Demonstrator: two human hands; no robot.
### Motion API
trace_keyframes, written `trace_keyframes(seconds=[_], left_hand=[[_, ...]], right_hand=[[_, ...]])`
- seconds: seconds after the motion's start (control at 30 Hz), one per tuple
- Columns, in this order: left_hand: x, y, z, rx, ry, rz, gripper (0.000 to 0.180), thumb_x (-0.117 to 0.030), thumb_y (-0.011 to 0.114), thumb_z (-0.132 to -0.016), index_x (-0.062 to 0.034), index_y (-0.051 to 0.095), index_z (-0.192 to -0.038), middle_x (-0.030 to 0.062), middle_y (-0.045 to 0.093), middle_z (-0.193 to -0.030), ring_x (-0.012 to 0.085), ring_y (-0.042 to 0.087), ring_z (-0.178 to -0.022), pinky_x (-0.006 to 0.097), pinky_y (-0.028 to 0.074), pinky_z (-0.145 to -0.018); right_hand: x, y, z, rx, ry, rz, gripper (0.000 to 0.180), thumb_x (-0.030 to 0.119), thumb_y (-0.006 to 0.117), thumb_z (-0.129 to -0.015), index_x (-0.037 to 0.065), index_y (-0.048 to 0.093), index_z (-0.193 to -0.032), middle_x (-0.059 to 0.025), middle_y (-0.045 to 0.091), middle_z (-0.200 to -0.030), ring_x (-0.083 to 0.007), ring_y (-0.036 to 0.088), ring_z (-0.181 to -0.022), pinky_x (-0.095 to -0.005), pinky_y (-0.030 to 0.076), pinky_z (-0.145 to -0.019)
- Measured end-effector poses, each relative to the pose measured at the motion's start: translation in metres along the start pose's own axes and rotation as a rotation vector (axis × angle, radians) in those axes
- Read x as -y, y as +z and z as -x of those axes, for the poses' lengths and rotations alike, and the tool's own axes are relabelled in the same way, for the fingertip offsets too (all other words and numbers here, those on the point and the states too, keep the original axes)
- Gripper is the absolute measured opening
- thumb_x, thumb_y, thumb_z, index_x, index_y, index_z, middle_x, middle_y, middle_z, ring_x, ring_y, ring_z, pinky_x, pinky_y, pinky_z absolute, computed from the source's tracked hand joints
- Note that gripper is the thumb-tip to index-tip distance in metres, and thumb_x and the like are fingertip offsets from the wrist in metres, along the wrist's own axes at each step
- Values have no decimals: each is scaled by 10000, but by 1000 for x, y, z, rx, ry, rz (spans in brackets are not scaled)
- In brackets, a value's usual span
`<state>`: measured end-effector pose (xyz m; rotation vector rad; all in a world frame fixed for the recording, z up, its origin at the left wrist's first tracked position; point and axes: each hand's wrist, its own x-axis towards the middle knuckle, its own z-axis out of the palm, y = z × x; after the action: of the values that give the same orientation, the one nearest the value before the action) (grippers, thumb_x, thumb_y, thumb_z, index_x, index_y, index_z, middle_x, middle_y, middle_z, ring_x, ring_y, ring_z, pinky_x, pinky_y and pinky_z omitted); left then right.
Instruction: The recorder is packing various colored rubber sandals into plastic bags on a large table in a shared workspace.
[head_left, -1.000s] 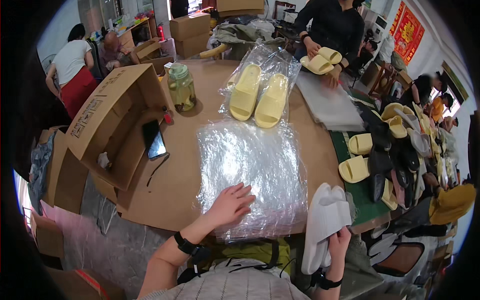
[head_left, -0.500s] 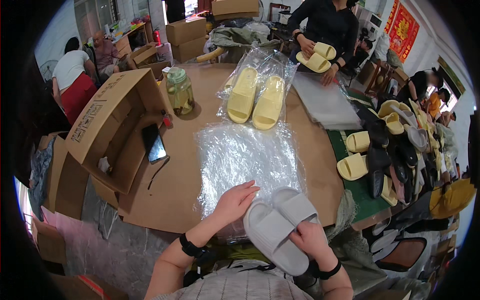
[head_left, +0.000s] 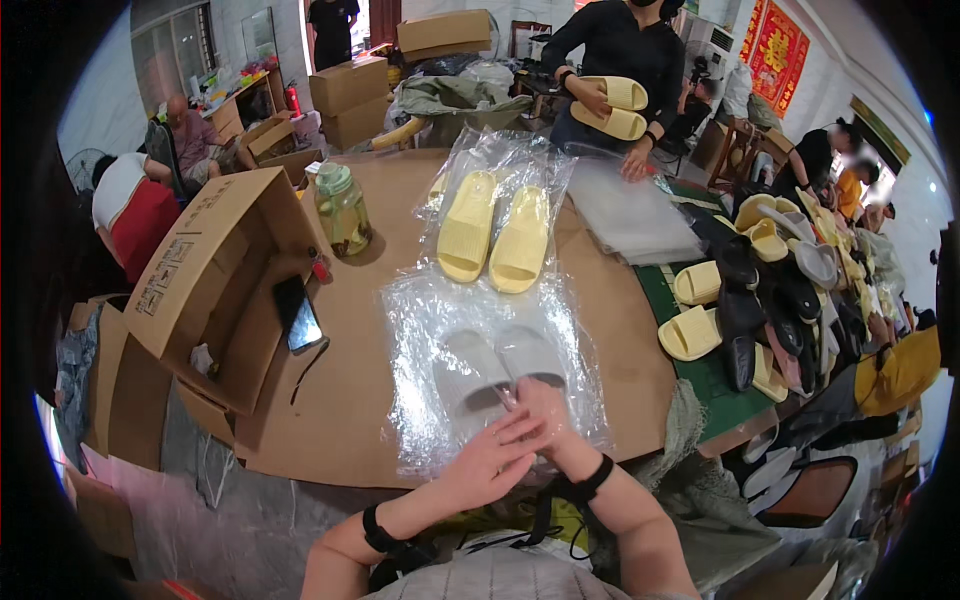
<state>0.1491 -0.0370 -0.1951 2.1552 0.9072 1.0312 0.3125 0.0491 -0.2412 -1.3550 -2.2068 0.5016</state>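
Note:
A pair of light grey slippers [head_left: 470, 362] lies side by side inside a clear plastic bag [head_left: 415, 350], toes away from me, looking hazy through the film. My right hand [head_left: 543, 408] reaches into the bag's near end, its fingers closed on the slippers between the two straps. Across its wrist lies my left hand [head_left: 495, 455], fingers stretched out and slightly apart at the bag's mouth. Its thumb is hidden. Just beyond, a pair of yellow slippers [head_left: 467, 225] rests in another clear bag [head_left: 510, 165].
On the cardboard-covered table [head_left: 330, 420] are an open carton [head_left: 220, 270], a phone [head_left: 297, 315] and a green-lidded jar [head_left: 343, 210]. A stack of clear bags [head_left: 640, 215] sits at far right, beside heaped slippers [head_left: 740, 300]. Across the table a person [head_left: 620, 50] holds yellow slippers [head_left: 612, 108].
The grey slippers have gone from above the table's near edge into the clear bag, with my right hand. My left hand has shifted nearer me, over the right wrist.

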Motion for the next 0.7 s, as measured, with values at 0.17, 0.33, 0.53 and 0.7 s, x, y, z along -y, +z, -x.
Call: trace_keyframes(seconds=[0.17, 0.33, 0.53, 0.7], left_hand=[[-1, -18, 14, 94, 6, -38, 361, -170, 605, -950, -109, 637, -1305, 118, 546, -1436, 393, 454, -1355, 467, 380, -1123], [10, -55, 26, 120, -228, 109, 407, -211, 664, -915, -134, 636, -1314, 100, 553, -1432, 375, 485, -1323, 470, 402, -1100], [64, -56, 40, -235, -291, -463, 520, -349, 733, -874, -127, 608, -1327, 161, 435, -1514, 436, 398, -1373, 496, 385, -1106], [78, -42, 43, -195, -336, -376, 652, -370, 736, -866, -104, 513, -1418, 200, 349, -1564, 460, 321, -1420, 500, 344, -1136]], right_hand=[[9, 15, -35, -19, 176, -58, 398, 375, 635, -931, -12, 555, -885, -262, 627, -892, -448, 620, -867, -501, 494, -747], [1, 7, 19, -209, -321, -121, 449, 292, 719, -884, -46, 585, -1148, -266, 624, -1012, -427, 612, -960, -457, 508, -852], [37, -111, 75, 1085, 68, -679, 410, 261, 762, -868, 43, 677, -1204, -113, 707, -972, -169, 657, -866, -302, 511, -753], [65, -122, 43, 151, 155, -393, 245, 227, 736, -889, 27, 722, -1030, -100, 703, -841, -186, 643, -689, -307, 500, -632]])
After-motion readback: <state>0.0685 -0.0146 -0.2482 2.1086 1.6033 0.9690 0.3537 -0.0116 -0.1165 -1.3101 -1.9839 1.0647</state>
